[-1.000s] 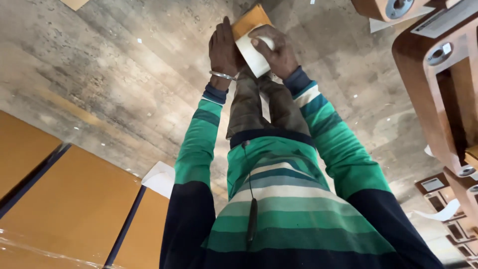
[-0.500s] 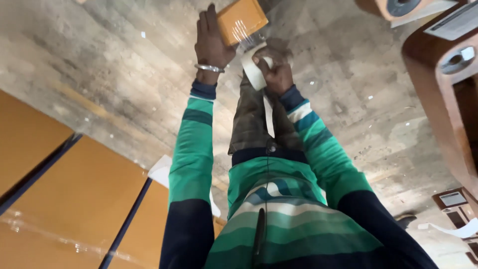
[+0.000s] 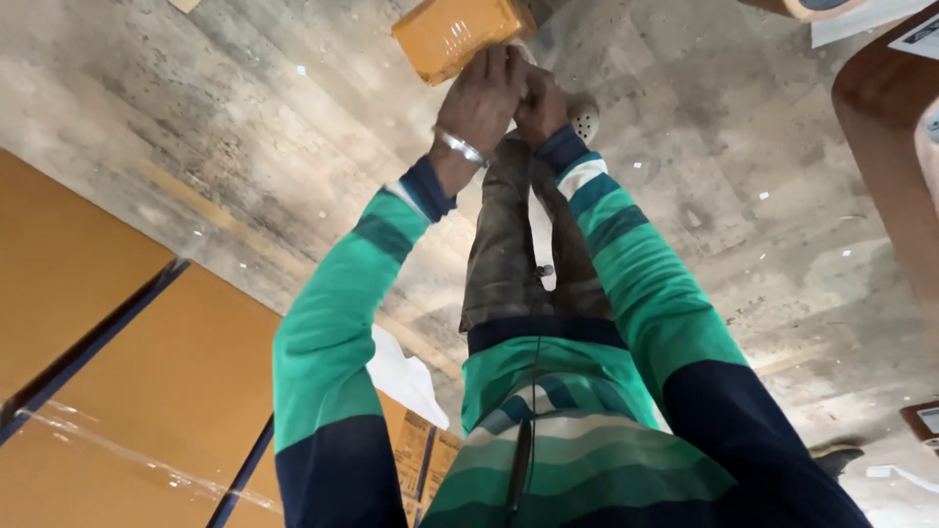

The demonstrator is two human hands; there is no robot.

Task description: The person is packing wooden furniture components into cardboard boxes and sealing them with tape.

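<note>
While both arms reach straight down past the knees, the left hand [image 3: 486, 98] and right hand [image 3: 541, 98] meet close together just above the concrete floor [image 3: 245, 137], touching or nearly touching each other.

Left hand: back of hand toward the camera, fingers together and extended, fingertips resting on the near edge of a small orange-brown parcel [image 3: 455, 34]. A metal bangle [image 3: 460, 147] sits at the wrist. Whether the fingers curl under the parcel's edge cannot be told from this angle; it looks like a flat press rather than a full grasp.

Right hand: curled into a loose fist just right of the left hand, knuckles up. What it holds is hidden by the fingers and by the left hand, so closure on an object cannot be confirmed.

Parcel: rectangular, glossy as if wrapped in clear film, lying on the floor at the top of the frame, directly beyond the left fingertips and slightly left of the right hand. Its far end is cut off by the frame edge.

A small white round object with dotted holes [image 3: 585, 119] lies on the floor just beside the right hand, on its right side. A pale strip [image 3: 540, 230] runs along the gap between the trouser legs [image 3: 504, 254], below the hands.

Surroundings: large flat brown cartons [image 3: 108, 391] at lower left, one with clear tape across it; a white sheet [image 3: 406, 376] beside them; curved wooden furniture [image 3: 895, 166] at the right edge.
</note>
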